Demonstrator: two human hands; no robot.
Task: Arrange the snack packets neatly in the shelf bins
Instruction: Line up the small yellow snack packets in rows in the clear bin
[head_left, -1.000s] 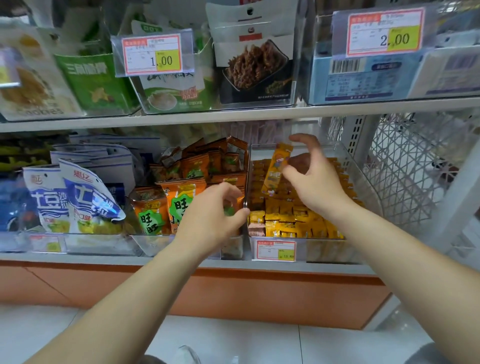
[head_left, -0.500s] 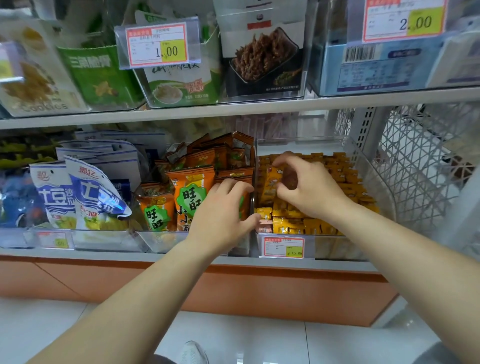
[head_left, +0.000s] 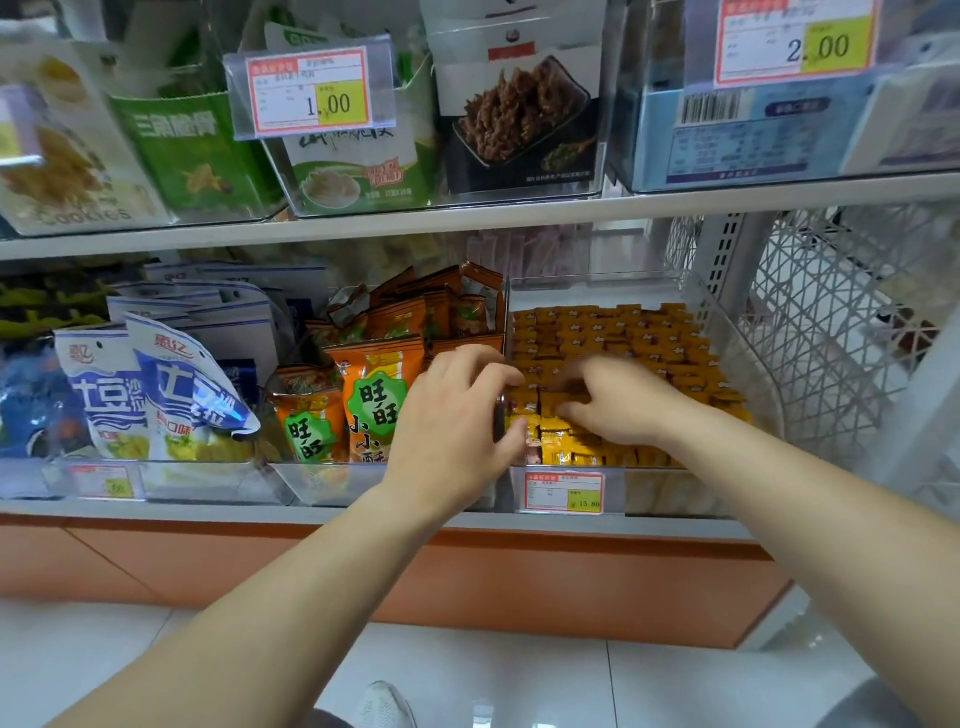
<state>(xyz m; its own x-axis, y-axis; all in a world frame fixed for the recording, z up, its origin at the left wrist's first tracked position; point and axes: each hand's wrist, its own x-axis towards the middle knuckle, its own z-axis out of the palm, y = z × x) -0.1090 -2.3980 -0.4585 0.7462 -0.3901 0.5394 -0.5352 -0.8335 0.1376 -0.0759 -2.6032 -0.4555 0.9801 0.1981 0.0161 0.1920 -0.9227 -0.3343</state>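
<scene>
Both hands (head_left: 618, 402) reach palm-down onto the yellow packets (head_left: 634, 343).

We're in a shop, at a snack aisle by the look of it: white metal shelves (head_left: 467, 215) carry clear plastic bins (head_left: 727, 332) packed with goods for sale. Price tags clipped to the bin fronts read 1.00 (head_left: 311, 93), 2.00 (head_left: 797, 44) and 15.80 (head_left: 563, 491) (red-bordered cards with yellow price boxes). Orange snack bags (head_left: 376, 405), blue-and-white chip bags (head_left: 192, 389) and small yellow packets (head_left: 623, 338) sit in rows, a printed barcode (head_left: 709, 109) shows on one box, and a white wire basket (head_left: 831, 322) hangs at the shelf's end above a tiled floor (head_left: 519, 675).
</scene>
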